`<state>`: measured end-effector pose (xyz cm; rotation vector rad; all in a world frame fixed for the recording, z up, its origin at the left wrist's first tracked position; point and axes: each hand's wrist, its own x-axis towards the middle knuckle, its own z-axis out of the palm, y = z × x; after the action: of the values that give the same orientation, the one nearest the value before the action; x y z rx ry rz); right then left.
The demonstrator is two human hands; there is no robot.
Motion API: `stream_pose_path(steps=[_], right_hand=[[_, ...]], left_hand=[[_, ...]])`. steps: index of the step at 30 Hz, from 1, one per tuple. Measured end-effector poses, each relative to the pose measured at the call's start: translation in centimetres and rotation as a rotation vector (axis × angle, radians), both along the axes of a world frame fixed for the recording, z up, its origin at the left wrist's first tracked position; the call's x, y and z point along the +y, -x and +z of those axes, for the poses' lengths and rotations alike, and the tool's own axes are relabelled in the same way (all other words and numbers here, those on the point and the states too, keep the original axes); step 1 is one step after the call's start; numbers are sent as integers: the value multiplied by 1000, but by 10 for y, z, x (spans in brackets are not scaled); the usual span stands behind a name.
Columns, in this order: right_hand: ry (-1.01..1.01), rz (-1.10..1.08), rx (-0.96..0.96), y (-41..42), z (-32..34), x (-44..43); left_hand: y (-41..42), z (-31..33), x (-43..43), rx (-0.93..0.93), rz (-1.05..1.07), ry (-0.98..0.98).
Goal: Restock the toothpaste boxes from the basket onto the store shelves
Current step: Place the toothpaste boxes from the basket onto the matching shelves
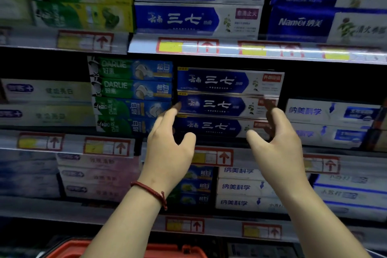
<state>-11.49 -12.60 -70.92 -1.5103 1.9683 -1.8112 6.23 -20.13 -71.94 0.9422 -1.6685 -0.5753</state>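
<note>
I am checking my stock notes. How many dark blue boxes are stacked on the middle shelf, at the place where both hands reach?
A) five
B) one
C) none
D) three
D: three dark blue boxes lie one on another, with the left hand at their left end and the right hand at their right end.

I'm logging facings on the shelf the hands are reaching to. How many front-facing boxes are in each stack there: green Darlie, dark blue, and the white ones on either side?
Green Darlie boxes: 4
Dark blue boxes: 3
White boxes on the left: 2
White boxes on the right: 2
Total: 11
</note>
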Motion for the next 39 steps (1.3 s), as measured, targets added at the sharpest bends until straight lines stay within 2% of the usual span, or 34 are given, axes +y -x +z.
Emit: stream_pose_path(steps=[5, 11, 19, 22, 26, 29, 35, 39], right_hand=[[-30, 196, -68, -52, -3, -4], [-107, 339, -45, -110, 0, -34], [-187, 207, 33, -132, 3, -69], [-240, 177, -11, -138, 3, -77], [-267, 127, 26, -143, -1, -81], [-265, 107, 49, -148, -1, -77], [-244, 93, 61, -152, -2, -77], [-241, 94, -3, -146, -6, -85]], left_hand=[[-33, -5, -8, 22, 78, -4], [-88, -13, -31, 80, 257, -23], [-137, -17, -57, 59, 234, -197], [-140, -17, -61, 93, 212, -245], [-140, -13, -64, 206, 171, -296], [-137, -12, -67, 256, 161, -296], [-131, -16, -70, 236, 182, -268], [-131, -18, -72, 196, 200, -246]])
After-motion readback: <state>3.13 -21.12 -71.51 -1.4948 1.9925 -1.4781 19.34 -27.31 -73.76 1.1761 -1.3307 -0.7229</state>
